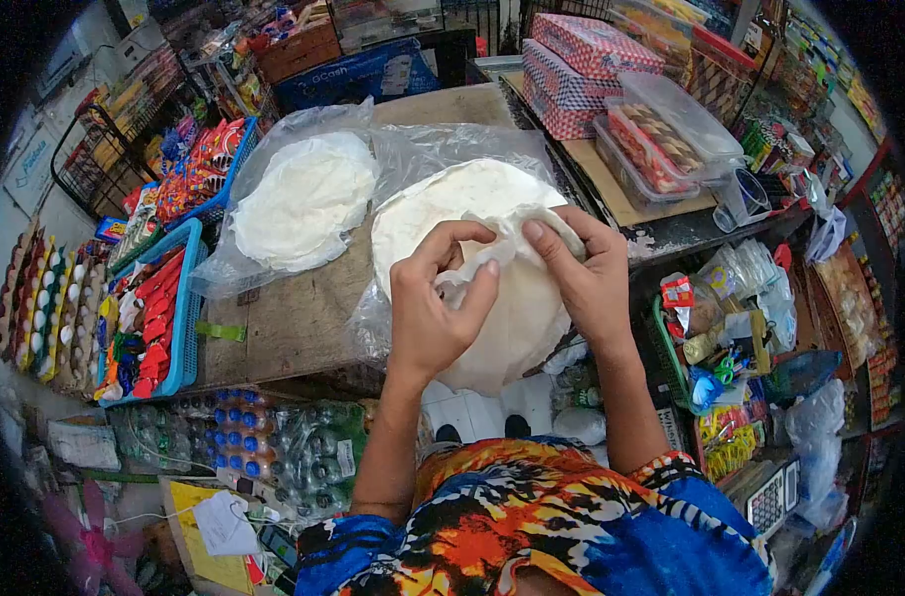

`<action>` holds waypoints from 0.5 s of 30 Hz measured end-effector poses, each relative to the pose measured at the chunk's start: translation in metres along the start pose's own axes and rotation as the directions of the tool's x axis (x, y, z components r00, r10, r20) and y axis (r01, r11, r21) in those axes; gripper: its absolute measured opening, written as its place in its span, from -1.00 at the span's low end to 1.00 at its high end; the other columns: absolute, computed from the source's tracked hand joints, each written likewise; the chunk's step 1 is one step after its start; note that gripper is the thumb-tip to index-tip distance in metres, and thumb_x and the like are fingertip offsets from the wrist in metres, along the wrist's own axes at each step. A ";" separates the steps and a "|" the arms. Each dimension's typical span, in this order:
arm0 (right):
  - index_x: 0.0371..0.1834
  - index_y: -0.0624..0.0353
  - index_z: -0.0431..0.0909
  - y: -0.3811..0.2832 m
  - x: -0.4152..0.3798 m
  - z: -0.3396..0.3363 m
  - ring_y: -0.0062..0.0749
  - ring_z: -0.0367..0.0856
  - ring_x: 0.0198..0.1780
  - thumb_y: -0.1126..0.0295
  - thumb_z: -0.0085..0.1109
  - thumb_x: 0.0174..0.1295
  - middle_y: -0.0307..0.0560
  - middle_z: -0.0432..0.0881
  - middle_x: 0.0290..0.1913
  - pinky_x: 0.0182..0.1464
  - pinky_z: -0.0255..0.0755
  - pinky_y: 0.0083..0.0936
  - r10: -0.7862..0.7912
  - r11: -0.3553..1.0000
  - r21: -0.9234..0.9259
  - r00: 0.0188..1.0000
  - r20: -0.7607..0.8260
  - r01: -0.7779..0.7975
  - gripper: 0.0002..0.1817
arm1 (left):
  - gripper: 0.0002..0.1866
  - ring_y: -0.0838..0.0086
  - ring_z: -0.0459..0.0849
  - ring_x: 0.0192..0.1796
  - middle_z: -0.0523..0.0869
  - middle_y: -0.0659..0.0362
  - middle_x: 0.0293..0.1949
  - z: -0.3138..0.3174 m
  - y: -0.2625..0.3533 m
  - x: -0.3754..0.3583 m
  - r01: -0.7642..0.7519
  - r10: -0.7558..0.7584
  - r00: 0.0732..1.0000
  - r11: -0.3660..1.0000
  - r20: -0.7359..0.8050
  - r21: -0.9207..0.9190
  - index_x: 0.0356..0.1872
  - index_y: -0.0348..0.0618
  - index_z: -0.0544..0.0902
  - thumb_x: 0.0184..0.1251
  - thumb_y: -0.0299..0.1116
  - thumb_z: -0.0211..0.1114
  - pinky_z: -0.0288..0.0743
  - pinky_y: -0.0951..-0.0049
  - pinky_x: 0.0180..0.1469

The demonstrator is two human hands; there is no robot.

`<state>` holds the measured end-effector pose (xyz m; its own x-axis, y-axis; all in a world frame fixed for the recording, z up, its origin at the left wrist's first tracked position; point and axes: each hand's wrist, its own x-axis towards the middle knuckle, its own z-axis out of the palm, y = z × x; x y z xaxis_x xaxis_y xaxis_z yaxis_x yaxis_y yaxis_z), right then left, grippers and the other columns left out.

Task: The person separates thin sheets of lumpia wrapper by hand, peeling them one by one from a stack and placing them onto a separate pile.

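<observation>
A stack of thin, round, white spring roll wrappers (438, 204) lies on a clear plastic bag (462, 142) near the table's front edge. My right hand (587, 268) pinches the gathered upper edge of the wrappers between thumb and fingers. Close beside it, my left hand (438, 298) has its thumb and forefinger curled around a crumpled part of a wrapper. One translucent wrapper (517, 333) hangs from between my hands, past the table edge. How many layers are held is hidden. To the left, a second wrapper stack (303, 204) rests on its own plastic.
The wooden table (294, 323) carries blue baskets of packets (189, 328) at left. Checkered boxes (587, 74) and clear food containers (661, 139) stand at back right. Bottles (244, 437) are below left; a green basket (676, 363) and a calculator (770, 497) are at right.
</observation>
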<state>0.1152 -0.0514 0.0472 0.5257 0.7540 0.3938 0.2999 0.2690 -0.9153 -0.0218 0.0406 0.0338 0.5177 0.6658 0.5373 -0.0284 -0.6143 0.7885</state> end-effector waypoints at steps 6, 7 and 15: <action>-0.25 0.35 0.65 -0.002 -0.003 0.004 -0.71 0.51 -0.31 0.36 0.28 0.27 -0.23 0.67 -0.38 -0.26 0.41 -0.65 -0.051 0.999 -0.005 0.999 -0.007 0.051 -0.79 | -0.82 0.66 0.58 -0.34 0.72 0.23 -0.37 0.007 -0.001 -0.004 0.159 -0.159 0.987 0.985 0.003 -0.060 -0.21 -0.28 0.69 0.19 -0.47 0.43 0.43 0.63 -0.25; -0.25 0.34 0.65 -0.001 -0.005 0.005 -0.71 0.51 -0.32 0.36 0.29 0.27 -0.24 0.67 -0.38 -0.26 0.41 -0.66 -0.084 0.996 -0.027 0.995 -0.052 0.083 -0.78 | -0.82 0.68 0.54 -0.37 0.69 0.25 -0.43 0.008 -0.003 -0.005 0.148 -0.158 0.984 0.981 -0.077 -0.127 -0.23 -0.30 0.70 0.18 -0.47 0.44 0.42 0.64 -0.28; -0.16 0.33 0.63 0.020 0.008 -0.025 -0.62 0.60 -0.29 0.34 0.27 0.31 -0.19 0.69 -0.26 -0.19 0.49 -0.64 0.098 0.874 0.473 0.914 -0.394 0.111 -0.77 | -0.85 0.68 0.54 -0.28 0.71 0.26 -0.37 -0.024 -0.019 -0.006 0.059 -0.101 0.862 0.993 -0.496 -0.099 -0.31 -0.33 0.71 0.26 -0.42 0.42 0.40 0.64 -0.15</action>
<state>0.1450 -0.0547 0.0336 0.8234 0.4792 0.3039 -0.0563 0.6019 -0.7966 -0.0451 0.0588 0.0234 0.0249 0.8464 0.5320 -0.0823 -0.5286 0.8449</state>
